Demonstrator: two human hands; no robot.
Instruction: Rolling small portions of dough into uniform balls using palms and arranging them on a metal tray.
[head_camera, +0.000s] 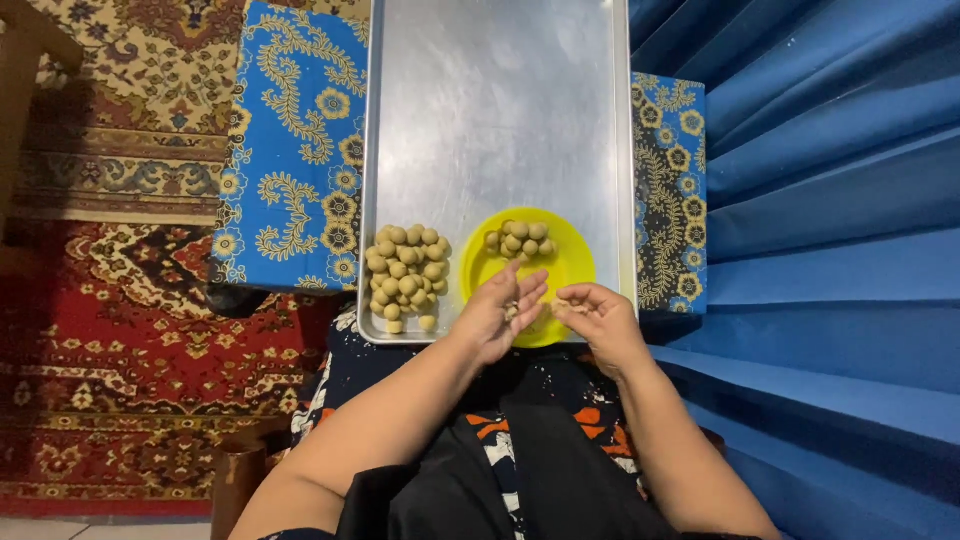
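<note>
A long metal baking tray (490, 120) lies on a blue patterned cloth. Near its front left corner sits a heap of several small beige dough balls (405, 272). A yellow plate (560, 262) rests on the tray's front right, with several more dough balls (518, 238) at its far side. My left hand (505, 312) hovers over the plate's near edge, palm turned inward, with a small bit of dough (512, 312) against its fingers. My right hand (598, 318) is beside it, fingers curled and pinching a small piece of dough at the fingertips.
The blue floral cloth (290, 160) covers a low table under the tray. A red patterned carpet (110, 330) spreads to the left. Blue pleated fabric (830, 220) fills the right side. A brown wooden piece (240, 480) stands near my left knee.
</note>
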